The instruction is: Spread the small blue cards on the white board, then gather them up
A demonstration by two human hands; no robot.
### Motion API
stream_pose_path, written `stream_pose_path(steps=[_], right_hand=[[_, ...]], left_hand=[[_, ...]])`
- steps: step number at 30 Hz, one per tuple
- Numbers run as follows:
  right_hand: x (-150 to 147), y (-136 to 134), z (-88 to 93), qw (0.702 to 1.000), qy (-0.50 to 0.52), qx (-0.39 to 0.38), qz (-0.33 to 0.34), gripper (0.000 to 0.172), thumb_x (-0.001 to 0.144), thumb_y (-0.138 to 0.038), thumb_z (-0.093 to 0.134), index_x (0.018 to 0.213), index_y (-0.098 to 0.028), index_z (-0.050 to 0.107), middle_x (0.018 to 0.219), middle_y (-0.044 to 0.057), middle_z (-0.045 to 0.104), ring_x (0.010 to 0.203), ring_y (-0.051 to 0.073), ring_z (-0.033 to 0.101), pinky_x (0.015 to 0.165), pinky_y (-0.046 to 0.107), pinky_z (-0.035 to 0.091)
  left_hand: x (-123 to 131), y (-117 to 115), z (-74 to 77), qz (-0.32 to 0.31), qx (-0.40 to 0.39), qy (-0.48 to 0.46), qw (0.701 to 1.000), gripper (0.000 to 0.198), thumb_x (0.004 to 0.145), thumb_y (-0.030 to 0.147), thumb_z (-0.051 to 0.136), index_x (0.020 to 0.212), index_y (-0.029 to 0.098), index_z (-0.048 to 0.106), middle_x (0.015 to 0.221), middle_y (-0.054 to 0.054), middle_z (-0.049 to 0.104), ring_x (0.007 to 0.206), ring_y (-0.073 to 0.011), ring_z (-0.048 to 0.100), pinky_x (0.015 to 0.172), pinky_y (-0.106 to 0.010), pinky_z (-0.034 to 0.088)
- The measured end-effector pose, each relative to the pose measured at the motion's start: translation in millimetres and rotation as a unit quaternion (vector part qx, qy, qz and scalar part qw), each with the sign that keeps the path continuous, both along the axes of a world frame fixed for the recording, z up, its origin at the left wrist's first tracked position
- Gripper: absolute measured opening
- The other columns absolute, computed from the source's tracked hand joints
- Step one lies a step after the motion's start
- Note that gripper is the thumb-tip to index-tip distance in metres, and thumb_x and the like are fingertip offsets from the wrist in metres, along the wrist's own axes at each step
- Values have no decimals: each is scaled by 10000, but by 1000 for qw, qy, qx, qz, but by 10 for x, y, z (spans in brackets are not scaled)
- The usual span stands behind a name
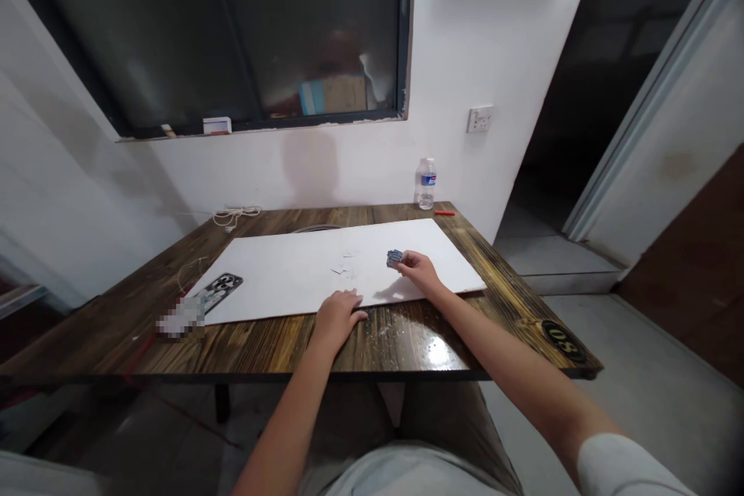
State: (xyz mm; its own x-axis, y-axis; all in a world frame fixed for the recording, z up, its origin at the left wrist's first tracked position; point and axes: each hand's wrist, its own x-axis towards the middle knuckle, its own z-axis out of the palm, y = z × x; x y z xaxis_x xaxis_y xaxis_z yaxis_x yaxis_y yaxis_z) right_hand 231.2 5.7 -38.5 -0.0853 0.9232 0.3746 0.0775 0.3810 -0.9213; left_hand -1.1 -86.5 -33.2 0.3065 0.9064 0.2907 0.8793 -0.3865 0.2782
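Note:
My right hand (pixel 419 270) is raised over the right part of a white board (pixel 279 279), its fingertips pinching a small, flat, blue-and-dark patterned piece (pixel 394 257). What kind of piece it is cannot be made out. On the board's front edge rests my left hand (pixel 338 316), fingers laid flat and thumb apart, with nothing in it. Just beyond that hand, several thin dark lines or slivers (pixel 342 271) show on the white surface; I cannot tell whether they are marks or loose bits.
A phone-like object (pixel 224 288), partly pixelated, lies across the board's left end. White cable (pixel 232 215) is bunched at the back left of the wooden table (pixel 401 333). At the back right stand a water bottle (pixel 427 184) and a red pen-like stick (pixel 445 213).

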Motion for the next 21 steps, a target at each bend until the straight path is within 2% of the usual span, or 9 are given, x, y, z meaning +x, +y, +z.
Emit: stream_pose_path(steps=[3,6,9,11,13,16,21], right_hand=[[2,-4,2,1000,-2,-2,8,470,621,-611,727,583,-212,482,508,-43,463,495,113,405,502,262,302],[0,-9,-2,1000,-4,-3,16,476,619,-616,728,586,-208,486,512,-41,473,497,114,420,503,262,308],[-10,-11,-11,1000,-14,-6,27,477,616,-616,728,588,-198,500,516,-38,487,505,112,422,510,262,303],[-20,-10,-19,999,-23,-14,40,470,614,-607,730,591,-193,510,517,-37,497,509,110,422,515,260,302],[-33,-12,-31,997,-35,-24,59,450,615,-585,732,593,-188,521,521,-34,511,514,110,429,521,257,308],[-55,-22,-52,994,-58,-33,90,406,631,-546,722,599,-183,543,539,-25,541,525,111,447,531,252,321],[-111,-73,-78,987,-118,-15,108,336,663,-481,705,590,-180,574,540,-29,541,542,109,441,539,241,315]], left_hand=[[16,-28,17,-31,0,-9,999,237,834,155,642,1033,244,735,1132,-87,707,1044,-258,621,900,-372,470],[17,-48,34,-43,5,27,999,307,845,61,545,1024,223,734,1085,-94,713,1024,-248,623,872,-357,484],[39,-72,67,-37,7,68,997,303,847,45,519,997,202,731,1021,-95,718,1000,-239,624,848,-346,493],[57,-82,84,-29,10,56,998,262,860,75,532,964,201,736,989,-84,726,975,-231,632,839,-341,496],[69,-82,89,-18,17,12,1000,234,855,92,558,943,209,741,970,-65,736,951,-222,645,838,-337,497],[86,-69,74,-13,20,-102,994,233,819,75,592,913,223,744,941,-30,748,901,-194,667,829,-318,503],[146,-43,47,-17,2,-288,957,83,776,165,671,801,209,736,814,-13,735,757,-163,670,695,-264,514]])
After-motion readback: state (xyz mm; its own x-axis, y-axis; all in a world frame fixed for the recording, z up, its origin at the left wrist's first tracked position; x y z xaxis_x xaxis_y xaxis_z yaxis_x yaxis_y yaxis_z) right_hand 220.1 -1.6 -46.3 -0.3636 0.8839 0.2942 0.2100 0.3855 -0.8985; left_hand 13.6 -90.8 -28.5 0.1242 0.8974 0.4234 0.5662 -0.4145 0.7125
